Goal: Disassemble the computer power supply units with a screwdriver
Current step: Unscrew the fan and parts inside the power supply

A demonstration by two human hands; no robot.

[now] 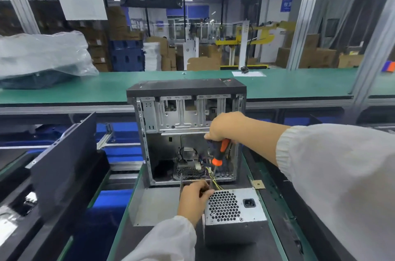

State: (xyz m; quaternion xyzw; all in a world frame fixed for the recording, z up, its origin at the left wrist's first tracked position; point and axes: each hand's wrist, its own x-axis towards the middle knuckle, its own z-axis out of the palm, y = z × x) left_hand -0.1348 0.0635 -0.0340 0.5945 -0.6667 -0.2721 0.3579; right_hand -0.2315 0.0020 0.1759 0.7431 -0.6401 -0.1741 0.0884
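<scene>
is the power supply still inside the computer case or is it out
Out. The power supply sits on the bench in front of the open case, its fan grille facing up. Yellow wires run from it back into the case.

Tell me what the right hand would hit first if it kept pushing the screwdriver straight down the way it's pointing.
Probably the power supply unit, at its top edge beside the left hand. The right hand aims the screwdriver down there; loose yellow wires may come first, depth is unclear.

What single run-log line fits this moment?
right hand: holds screwdriver | left hand: grips power supply edge | case: open
</scene>
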